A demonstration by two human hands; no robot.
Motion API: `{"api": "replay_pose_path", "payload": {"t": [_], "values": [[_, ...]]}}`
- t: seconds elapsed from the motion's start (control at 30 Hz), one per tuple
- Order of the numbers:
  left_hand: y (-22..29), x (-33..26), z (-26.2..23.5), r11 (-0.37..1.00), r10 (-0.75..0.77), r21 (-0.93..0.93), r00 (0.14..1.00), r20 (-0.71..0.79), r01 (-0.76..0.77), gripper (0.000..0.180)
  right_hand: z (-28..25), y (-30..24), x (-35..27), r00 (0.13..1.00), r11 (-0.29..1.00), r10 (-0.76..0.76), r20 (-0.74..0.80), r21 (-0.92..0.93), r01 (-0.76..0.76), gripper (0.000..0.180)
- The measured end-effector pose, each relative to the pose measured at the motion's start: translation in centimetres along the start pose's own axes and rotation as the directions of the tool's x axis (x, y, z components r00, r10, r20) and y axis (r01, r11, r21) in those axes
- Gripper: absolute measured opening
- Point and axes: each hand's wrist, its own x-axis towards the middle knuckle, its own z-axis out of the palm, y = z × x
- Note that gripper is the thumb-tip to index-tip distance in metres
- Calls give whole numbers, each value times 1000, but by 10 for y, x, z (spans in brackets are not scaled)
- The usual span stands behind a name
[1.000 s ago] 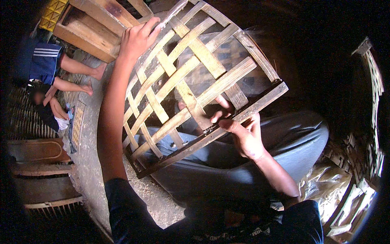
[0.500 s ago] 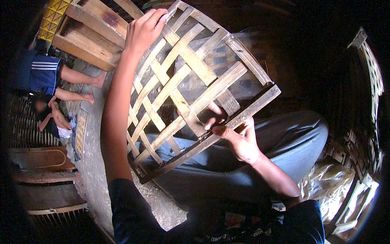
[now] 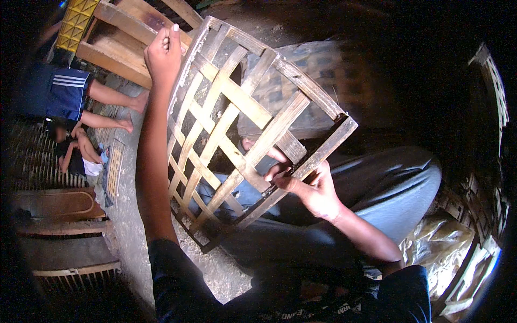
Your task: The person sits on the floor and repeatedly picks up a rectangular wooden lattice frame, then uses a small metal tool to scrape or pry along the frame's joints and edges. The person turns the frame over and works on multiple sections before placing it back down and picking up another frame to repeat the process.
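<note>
A woven wooden lattice panel (image 3: 226,132) with a rough wooden frame is tilted above my lap, its pale strips crossing diagonally. My right hand (image 3: 312,188) grips its lower right rail, thumb on the near side and fingers curling behind, visible through the gaps. Beyond the panel's left edge is my left hand (image 3: 163,54), closed in a fist with the thumb pointing up. Whatever its fingers may hold is hidden, and it looks apart from the panel. Under the panel are my legs in grey trousers (image 3: 377,188).
A wooden crate-like piece (image 3: 116,59) stands at the upper left near a yellow grid (image 3: 78,24). Bare legs (image 3: 110,97) and a seated person (image 3: 75,151) are at left. Translucent sheeting (image 3: 301,86) lies behind the panel; crumpled plastic (image 3: 436,253) sits at right.
My left hand has left the panel's upper corner, moving left and down with its fingers curling in. The panel has shifted slightly left, and my right hand keeps its hold.
</note>
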Motion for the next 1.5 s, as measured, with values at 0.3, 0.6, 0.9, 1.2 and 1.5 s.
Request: {"api": "replay_pose_path", "payload": {"t": [0.3,0.6,0.9,1.2,1.5], "values": [[-41,-57,-33,876,-284,-198,801,527,440,38,6,1,2,995,998,66,-75,-12,-67,24],[-42,-79,0,825,-342,-277,825,450,493,37,9,-3,4,991,996,85,-106,-4,-86,45],[-45,-75,-4,814,-396,-215,787,474,539,43,9,-5,8,996,998,58,-68,35,-55,38],[-6,-52,-22,707,-531,-145,655,538,692,42,0,10,-1,1000,998,7,-10,66,-7,23],[-13,-72,-47,552,-723,-209,589,362,807,86,20,43,-15,989,993,112,96,27,-116,47]]}}
